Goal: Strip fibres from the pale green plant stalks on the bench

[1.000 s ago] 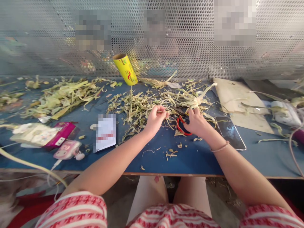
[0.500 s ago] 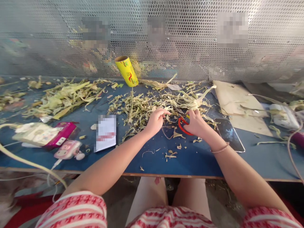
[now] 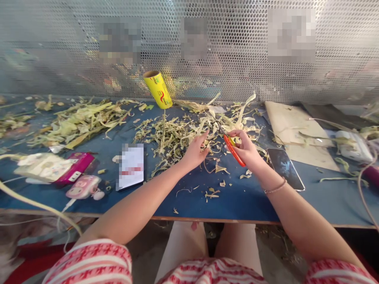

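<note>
Red-handled metal scissors (image 3: 231, 146) have swung blades-forward over the pale, shredded plant strips (image 3: 174, 134), the right hand (image 3: 246, 149) clamped on their handles, apparently to aim the blades away from the wearer, while the left hand (image 3: 195, 152), fingers apart, appears empty nearby.

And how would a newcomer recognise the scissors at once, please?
Find the blue table, then the shredded plant strips at its middle. At their near right edge, the right hand holds the scissors, whose red handle sets them apart from the pale strips.
</note>
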Available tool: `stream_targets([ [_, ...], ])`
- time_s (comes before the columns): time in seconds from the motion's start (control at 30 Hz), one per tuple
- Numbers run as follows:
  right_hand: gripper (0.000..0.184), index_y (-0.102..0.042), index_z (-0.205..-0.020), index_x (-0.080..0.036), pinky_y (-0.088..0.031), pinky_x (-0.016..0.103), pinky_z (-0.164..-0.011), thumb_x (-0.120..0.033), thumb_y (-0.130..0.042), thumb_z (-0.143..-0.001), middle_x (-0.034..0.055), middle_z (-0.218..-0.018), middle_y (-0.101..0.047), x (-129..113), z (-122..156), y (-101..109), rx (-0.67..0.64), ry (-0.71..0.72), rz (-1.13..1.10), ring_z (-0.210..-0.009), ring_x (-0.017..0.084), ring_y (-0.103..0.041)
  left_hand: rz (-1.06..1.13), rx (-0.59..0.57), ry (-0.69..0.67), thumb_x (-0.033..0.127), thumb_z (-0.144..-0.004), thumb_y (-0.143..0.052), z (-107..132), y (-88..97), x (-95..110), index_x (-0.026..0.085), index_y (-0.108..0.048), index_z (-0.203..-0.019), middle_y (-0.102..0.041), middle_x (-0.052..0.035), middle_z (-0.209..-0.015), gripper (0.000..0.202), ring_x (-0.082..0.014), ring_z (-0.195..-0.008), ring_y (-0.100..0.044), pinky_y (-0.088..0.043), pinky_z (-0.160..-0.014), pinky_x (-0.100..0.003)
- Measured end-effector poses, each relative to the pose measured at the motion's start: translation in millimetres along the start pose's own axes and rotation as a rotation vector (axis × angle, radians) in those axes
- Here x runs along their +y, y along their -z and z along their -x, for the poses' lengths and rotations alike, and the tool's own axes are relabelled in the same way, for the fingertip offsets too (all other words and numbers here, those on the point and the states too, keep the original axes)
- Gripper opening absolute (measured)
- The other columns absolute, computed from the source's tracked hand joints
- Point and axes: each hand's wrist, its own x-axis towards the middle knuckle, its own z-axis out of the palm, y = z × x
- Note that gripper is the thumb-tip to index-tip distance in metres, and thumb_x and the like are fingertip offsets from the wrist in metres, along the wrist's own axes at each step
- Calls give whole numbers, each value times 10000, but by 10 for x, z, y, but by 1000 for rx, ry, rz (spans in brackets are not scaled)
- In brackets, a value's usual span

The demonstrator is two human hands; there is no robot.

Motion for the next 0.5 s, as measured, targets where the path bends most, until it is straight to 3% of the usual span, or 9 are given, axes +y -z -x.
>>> stream_targets([
  [0.2, 389, -518, -1058, -224, -451, 232, -592, -334, -681, -722, 47, -1083, -528, 11, 34, -29, -77, 49, 146, -757, 101, -535, -14, 92, 70, 279, -819, -605, -18, 18, 64, 192, -500, -1273, -607, -110, -1138, 474, -177, -852, -587, -508, -805, -352],
  [0.33, 378, -518, -1084, -219, -466, 254, -639, -328, -646, -745, 73, -1167, -519, -2, 64, -58, -140, 28, 209, -857, 132, -549, 13, 190, 136, 271, -843, -552, -46, 50, 94, 155, -613, -954, -641, -72, -931, 172, -159, -795, -595, -494, -769, -309],
  [0.5, 381, -513, -1088, -223, -473, 268, -636, -323, -644, -745, 73, -1167, -532, 11, 63, -46, -168, 23, 209, -868, 145, -565, 199, 205, 301, 284, -866, -473, -67, 87, 119, 173, -586, -761, -543, 15, -629, 189, -110, -551, -508, -412, -552, -237],
])
